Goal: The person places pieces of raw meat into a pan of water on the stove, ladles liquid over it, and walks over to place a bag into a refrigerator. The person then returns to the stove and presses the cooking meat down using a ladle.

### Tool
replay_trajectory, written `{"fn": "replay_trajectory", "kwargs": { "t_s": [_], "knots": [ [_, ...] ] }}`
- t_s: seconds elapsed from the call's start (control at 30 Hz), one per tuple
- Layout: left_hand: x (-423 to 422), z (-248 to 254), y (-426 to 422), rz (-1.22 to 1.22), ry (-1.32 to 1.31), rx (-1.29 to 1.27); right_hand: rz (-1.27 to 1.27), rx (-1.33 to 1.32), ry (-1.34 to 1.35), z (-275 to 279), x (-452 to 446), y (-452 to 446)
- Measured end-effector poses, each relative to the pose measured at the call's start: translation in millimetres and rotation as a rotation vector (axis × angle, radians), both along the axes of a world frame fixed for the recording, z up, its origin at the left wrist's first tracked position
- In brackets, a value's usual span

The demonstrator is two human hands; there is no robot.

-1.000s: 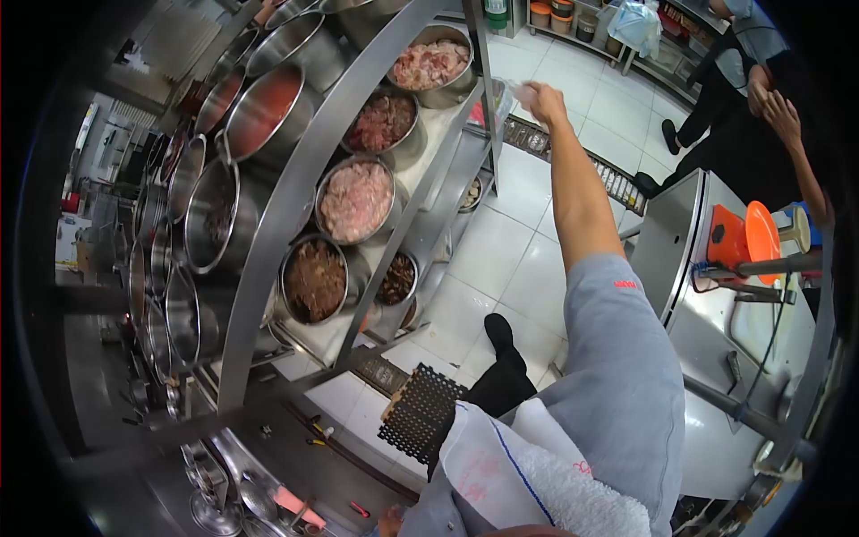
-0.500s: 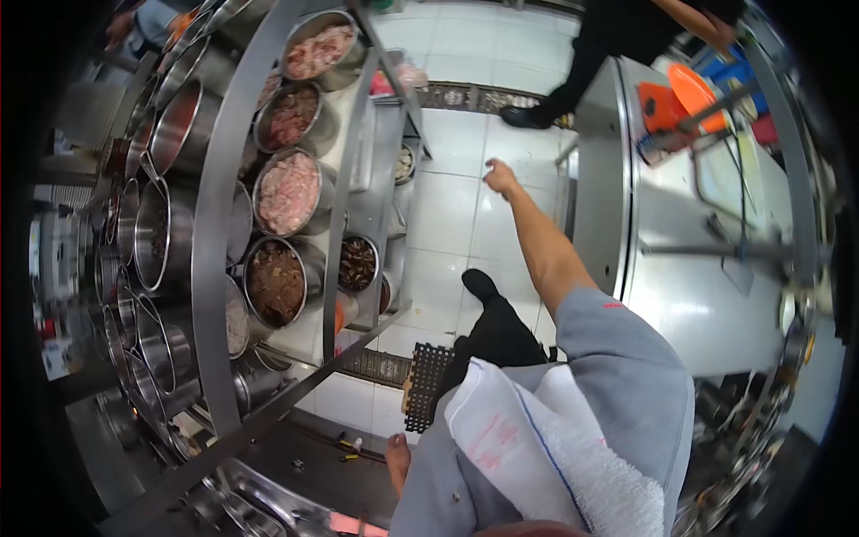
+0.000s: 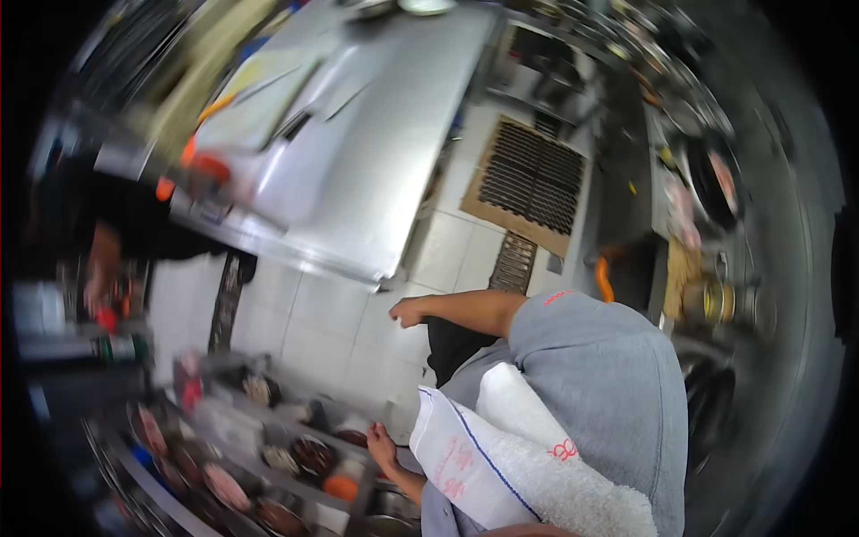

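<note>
My right hand (image 3: 408,311) is stretched out over the white tiled floor (image 3: 327,336), near the corner of a steel worktop (image 3: 367,152). Its fingers are loosely bent and slightly apart, and I see nothing in them. Lower down, my left hand (image 3: 382,445) hangs beside the rack (image 3: 313,497) of food containers, fingers loosely curled and apart, with no object visible in it. A white towel (image 3: 501,447) with a blue stripe and red marks lies across the front of my grey clothing.
A cutting board (image 3: 259,98) and a knife (image 3: 349,100) lie on the worktop. Beyond it a dark mat (image 3: 532,179) rests on brown board. Another person's hand (image 3: 103,268) is at the far left. Pans (image 3: 711,183) stand at the right.
The view has swung right, bringing the worktop to the centre and the rack to the lower left. My right arm has come in closer, and my left hand shows more fully.
</note>
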State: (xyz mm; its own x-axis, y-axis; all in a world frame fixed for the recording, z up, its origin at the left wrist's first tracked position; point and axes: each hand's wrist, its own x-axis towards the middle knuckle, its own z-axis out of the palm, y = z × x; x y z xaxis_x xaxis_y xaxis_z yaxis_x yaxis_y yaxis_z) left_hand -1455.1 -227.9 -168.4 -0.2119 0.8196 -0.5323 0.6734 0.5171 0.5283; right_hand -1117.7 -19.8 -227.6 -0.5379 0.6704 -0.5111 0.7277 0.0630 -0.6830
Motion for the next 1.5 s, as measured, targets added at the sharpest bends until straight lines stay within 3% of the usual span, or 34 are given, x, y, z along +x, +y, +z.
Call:
{"fn": "replay_trajectory", "kwargs": {
  "t_s": [0.2,0.27,0.37,0.4,0.43,0.5,0.6,0.67,0.77,0.83,0.87,0.9,1.03,1.1,1.13,1.17,1.23,1.27,1.33,1.37,1.47,1.5],
  "knots": [
    [111.9,36.2,105.0,-0.444,-0.165,-0.110,-0.665,-0.142,-0.285,15.1,226.0,-49.6],
    [162.2,37.8,147.5,-0.485,-0.352,-0.245,-0.927,-0.074,-0.196,22.7,284.3,-71.6],
    [279.4,63.1,203.7,-0.502,-0.425,-0.272,-1.238,0.092,-0.077,44.3,347.0,-109.3],
    [305.6,55.8,228.4,-0.558,-0.596,-0.244,-1.284,0.140,-0.002,20.0,370.3,-115.6],
    [342.7,49.5,251.3,-0.690,-0.527,-0.191,-1.350,0.161,-0.008,39.1,386.0,-129.1],
    [407.0,38.7,291.0,-0.533,-0.576,-0.255,-1.461,0.049,0.079,37.5,426.6,-141.5],
    [486.9,39.7,332.6,-0.637,-0.574,-0.239,-1.775,0.025,0.276,50.6,474.5,-159.9],
    [541.5,49.2,349.9,-0.642,-0.511,-0.247,-1.810,0.060,0.277,67.8,508.5,-165.8],
    [607.2,14.2,399.3,-0.731,-0.493,-0.292,-1.924,0.063,0.339,76.6,552.4,-159.7],
    [668.1,-5.7,429.9,-0.790,-0.492,-0.311,-1.964,0.269,0.136,70.5,586.5,-157.8],
    [702.7,-16.7,443.9,-0.836,-0.541,-0.314,-2.048,0.163,0.291,75.3,602.7,-157.5],
    [741.1,-20.4,457.7,-0.885,-0.592,-0.315,-2.078,0.163,0.284,78.0,619.8,-156.8],
    [905.7,4.3,483.8,-1.322,-0.536,-0.068,-2.188,0.314,-0.002,121.3,662.8,-149.4],
    [989.0,14.5,477.6,-1.557,-0.589,0.229,-2.212,0.395,-0.048,157.3,686.8,-153.6],
    [1027.3,47.0,456.9,-1.668,-0.562,0.329,-2.255,0.383,-0.210,174.5,695.2,-154.6],
    [1064.4,91.6,425.1,-1.779,-0.533,0.431,-2.357,0.372,-0.144,187.4,701.8,-158.5],
    [1134.9,120.1,355.4,-1.802,-0.958,0.425,-2.443,0.544,-0.152,178.0,712.1,-170.1],
    [1162.1,153.9,315.7,-1.996,-0.933,0.526,-2.465,0.544,-0.146,177.0,714.8,-174.1],
    [1208.6,186.1,229.4,-2.133,-1.291,0.696,-2.552,0.556,-0.064,173.3,716.7,-176.5],
    [1224.7,204.2,189.3,-2.248,-1.360,0.660,-2.566,0.559,-0.052,165.7,717.3,-179.2],
    [1283.5,217.2,77.3,-2.374,-1.516,1.009,-2.644,0.594,0.221,150.3,717.9,-196.0],
    [1308.3,208.9,46.8,-2.428,-1.446,1.136,-2.661,0.610,0.224,145.3,720.3,-203.7]
  ]
}}
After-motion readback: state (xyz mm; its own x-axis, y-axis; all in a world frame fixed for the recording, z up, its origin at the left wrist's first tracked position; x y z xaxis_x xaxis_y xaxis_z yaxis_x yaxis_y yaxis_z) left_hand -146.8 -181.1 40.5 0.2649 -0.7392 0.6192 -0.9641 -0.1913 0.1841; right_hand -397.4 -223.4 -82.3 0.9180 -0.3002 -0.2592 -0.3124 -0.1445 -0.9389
